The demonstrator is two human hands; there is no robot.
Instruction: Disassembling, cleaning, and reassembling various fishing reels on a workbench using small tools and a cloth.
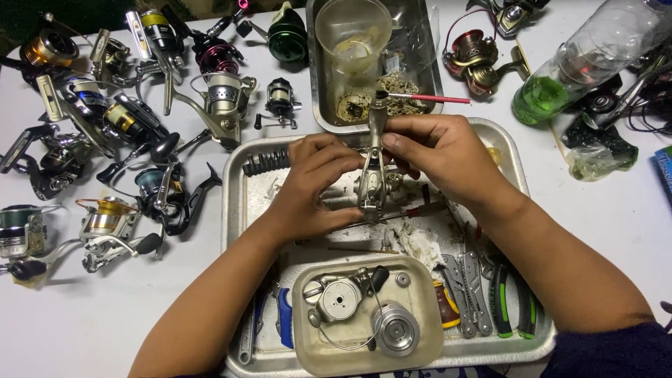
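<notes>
A: Both hands meet over the metal tray (236,210). Left hand (316,183) pinches the reel body (372,187) at its lower half; right hand (439,150) closes on it from 3 o'clock. Reel body stands upright, stem toward 12 o'clock, above the tray's centre

B: And the thin red-handled brush (430,99)?

A: It lies at 12 o'clock of the right hand, tip at the reel stem. Whether the fingers grip it, I cannot tell

B: Risks?

A: My judgement: small loose parts could drop from the opened body into the tray clutter if the grip tilts. The plastic cup (352,29) in the steel basin (316,84) sits close at 12 o'clock and could be knocked

B: Counts?

A: One beige dish (427,329) at 6 o'clock, holding one spool (395,329) and one side cover (339,299). One green-handled pliers (514,311) at 5 o'clock. One clear bottle with green liquid (560,84) at 2 o'clock. Roughly a dozen whole fishing reels (105,126) at 9 to 11 o'clock, overlap blocks an exact count; one red reel (472,56) at 1 o'clock
</notes>
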